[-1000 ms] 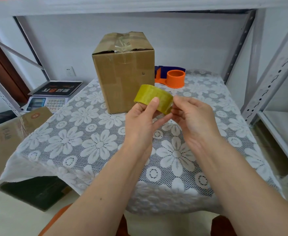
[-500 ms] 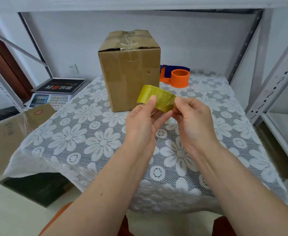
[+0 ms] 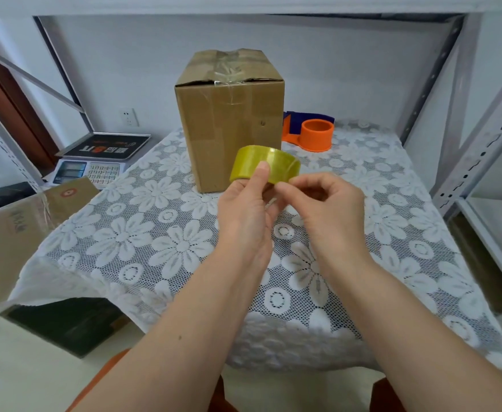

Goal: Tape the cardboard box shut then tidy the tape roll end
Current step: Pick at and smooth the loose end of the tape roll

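Note:
A brown cardboard box (image 3: 229,126) stands upright at the back of the table, its top flaps closed under clear, crinkled tape. In front of it I hold a yellowish tape roll (image 3: 263,165) above the table. My left hand (image 3: 243,215) grips the roll from below, thumb pressed on its outer face. My right hand (image 3: 327,203) has curled fingers whose tips pinch at the roll's near right edge. Whether a loose tape end lies between them cannot be seen.
A white lace cloth (image 3: 160,242) covers the table. An orange tape dispenser (image 3: 315,138) lies behind the box on the right. A weighing scale (image 3: 95,162) and a flat carton (image 3: 26,230) sit at the left. Grey shelf posts (image 3: 481,144) stand at the right.
The roll has turned a little in my left hand. My right fingers have curled tighter at its right edge. The view has shifted slightly, so the box appears further right.

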The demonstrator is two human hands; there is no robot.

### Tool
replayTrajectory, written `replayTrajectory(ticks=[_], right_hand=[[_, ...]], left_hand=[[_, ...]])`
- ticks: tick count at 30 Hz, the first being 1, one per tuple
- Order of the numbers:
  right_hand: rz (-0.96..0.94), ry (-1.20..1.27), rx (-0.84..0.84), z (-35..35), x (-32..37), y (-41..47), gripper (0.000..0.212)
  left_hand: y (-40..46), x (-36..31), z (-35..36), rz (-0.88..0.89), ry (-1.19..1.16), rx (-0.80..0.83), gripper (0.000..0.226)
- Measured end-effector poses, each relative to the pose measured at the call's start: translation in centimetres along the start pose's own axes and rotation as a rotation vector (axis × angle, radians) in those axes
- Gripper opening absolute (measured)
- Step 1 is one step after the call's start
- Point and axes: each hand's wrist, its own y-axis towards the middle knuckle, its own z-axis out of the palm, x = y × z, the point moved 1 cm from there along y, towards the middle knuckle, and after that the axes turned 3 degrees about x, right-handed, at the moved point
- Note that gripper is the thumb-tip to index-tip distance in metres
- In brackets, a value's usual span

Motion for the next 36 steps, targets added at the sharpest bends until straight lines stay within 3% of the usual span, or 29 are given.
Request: replayTrajectory(ticks=[9, 14, 20, 31, 36], right_hand=[[0.036, -0.021, -0.024, -0.88, 0.11, 0.63, 0.006], [-0.053, -0.202, -0.037, -0.39, -0.07, 0.59, 0.004], [-0.031, -0.154, -0.002, -0.24, 0.14, 0.54, 0.008], [-0.092, -0.259, -0.053, -0.25, -0.34, 0.80, 0.008], [-0.057, -0.195, -0.029, -0.21, -0.72, 1.04, 0.007]], left_hand=[[-0.20, 0.45, 0.08, 0.047, 0.082, 0.052, 0.016], [-0.28, 0.50, 0.24, 0.067, 0.089, 0.041, 0.022], [-0.31, 0.07, 0.08, 0.069, 0.071, 0.038, 0.011], [-0.59, 0.92, 0.19, 0.100, 0.121, 0.018, 0.027], [-0.64, 0.52, 0.36, 0.071, 0.082, 0.032, 0.018]])
